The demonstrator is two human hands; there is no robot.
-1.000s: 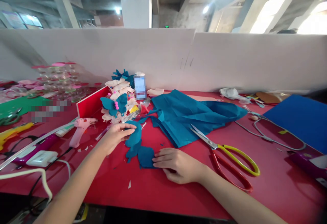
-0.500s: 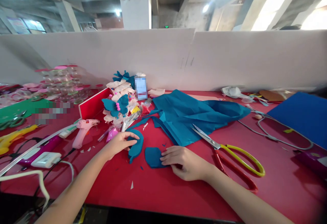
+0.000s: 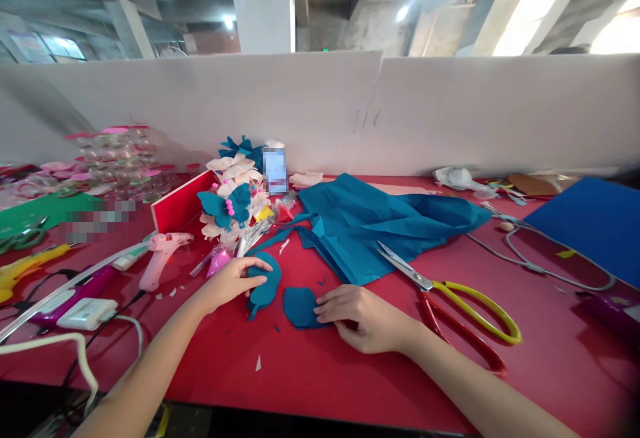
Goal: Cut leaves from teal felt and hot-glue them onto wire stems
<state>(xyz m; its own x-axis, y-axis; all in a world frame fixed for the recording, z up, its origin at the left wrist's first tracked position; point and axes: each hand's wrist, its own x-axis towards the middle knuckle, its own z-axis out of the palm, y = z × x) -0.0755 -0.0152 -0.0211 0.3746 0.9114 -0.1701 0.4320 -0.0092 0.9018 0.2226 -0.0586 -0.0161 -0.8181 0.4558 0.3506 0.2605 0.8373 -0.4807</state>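
On the red table [image 3: 325, 378] lie two cut pieces of teal felt. My left hand [image 3: 231, 283] holds the curved teal piece [image 3: 266, 285] with thumb and fingers closed on its edge. My right hand [image 3: 361, 318] rests on the table, its fingertips pinching the rounded teal piece [image 3: 299, 307]. The two pieces lie slightly apart. Behind them spreads a large crumpled sheet of teal felt [image 3: 380, 225].
Scissors with red and yellow handles [image 3: 450, 298] lie right of my right hand. A pink glue gun [image 3: 160, 255], cables and a white adapter [image 3: 85, 315] sit left. Felt flowers [image 3: 233, 201] stand behind; a blue sheet [image 3: 595, 225] lies far right. A white partition backs the table.
The two teal pieces, joined a second ago, have come apart: my left hand drew the curved piece left and my right hand kept the rounded piece. Little has moved in the last half second.
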